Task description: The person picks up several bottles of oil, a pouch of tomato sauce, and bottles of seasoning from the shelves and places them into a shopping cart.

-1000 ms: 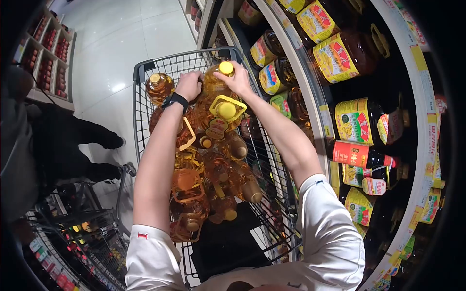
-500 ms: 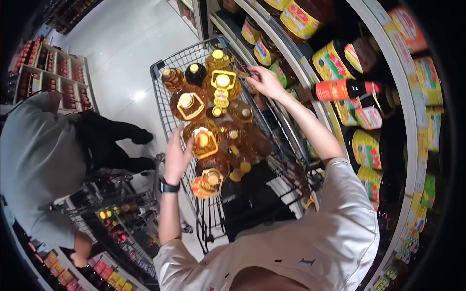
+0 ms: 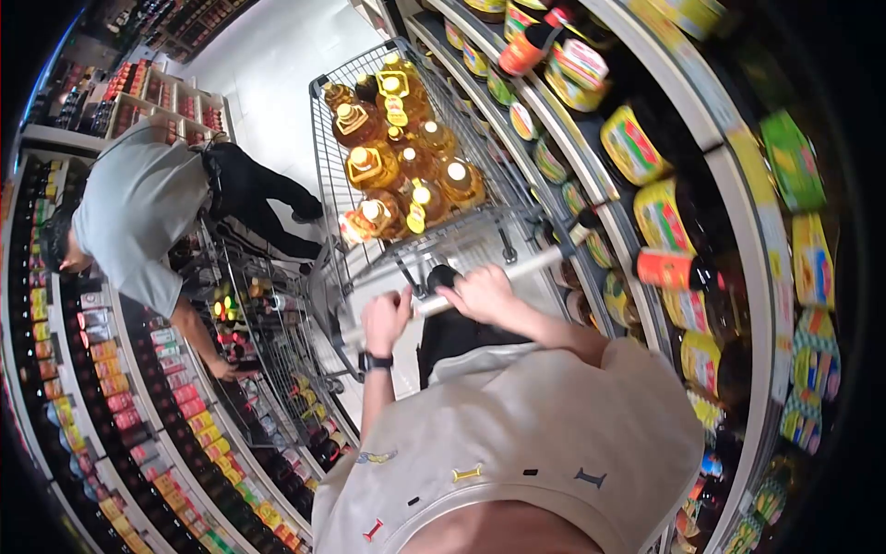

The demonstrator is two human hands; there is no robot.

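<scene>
A supermarket aisle runs around me, with a bottle-lined shelf on the right and another person bending beside a second cart on the left. My cart sits between them, its oil bottles standing close together from the basket's far left corner back to its near edge. I have the left hand and the right hand both closed over the handle, thumbs toward each other, though I can't see their undersides. To do this well, I'd keep the push even between both hands, start gently so the tall bottles don't rock, and watch the right edge against the shelf and the left against the second cart. Half a second ago the left hand was open beside the bottles and the right near the basket's right edge; now both are back at the handle, the bottles grouped much the same.
</scene>
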